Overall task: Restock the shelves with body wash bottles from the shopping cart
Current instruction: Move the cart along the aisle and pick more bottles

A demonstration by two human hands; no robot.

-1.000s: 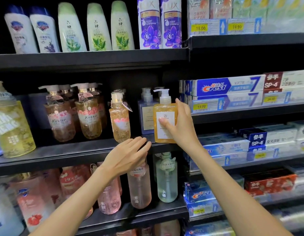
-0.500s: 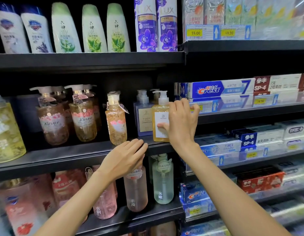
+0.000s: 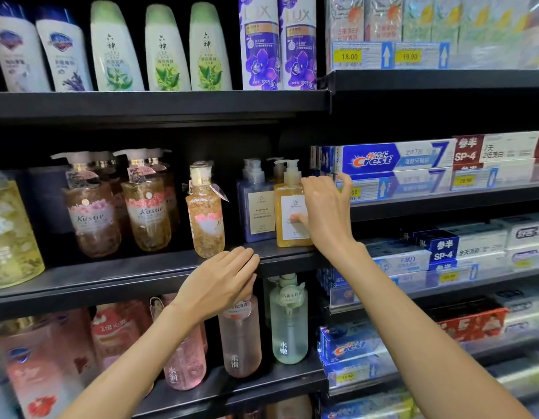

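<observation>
An orange pump bottle of body wash (image 3: pixel 285 189) with a white label stands at the right end of the middle shelf (image 3: pixel 111 276), beside a blue-purple pump bottle (image 3: pixel 256 207). My right hand (image 3: pixel 325 213) grips the orange bottle, thumb on its label and fingers round its right side. Lower down, my left hand (image 3: pixel 223 282) lies over the shelf's front edge with its fingers straight and together, holding nothing. The shopping cart is out of view.
Further left on the same shelf stand a small golden bottle (image 3: pixel 206 216) and Kustie pump bottles (image 3: pixel 93 216). Pink (image 3: pixel 241 343) and green (image 3: pixel 289 328) bottles stand below my left hand. Toothpaste boxes (image 3: pixel 383 160) fill the shelves to the right.
My right hand has moved the orange bottle back from the shelf's front edge to stand beside the blue-purple bottle. My left hand has stayed at the shelf edge.
</observation>
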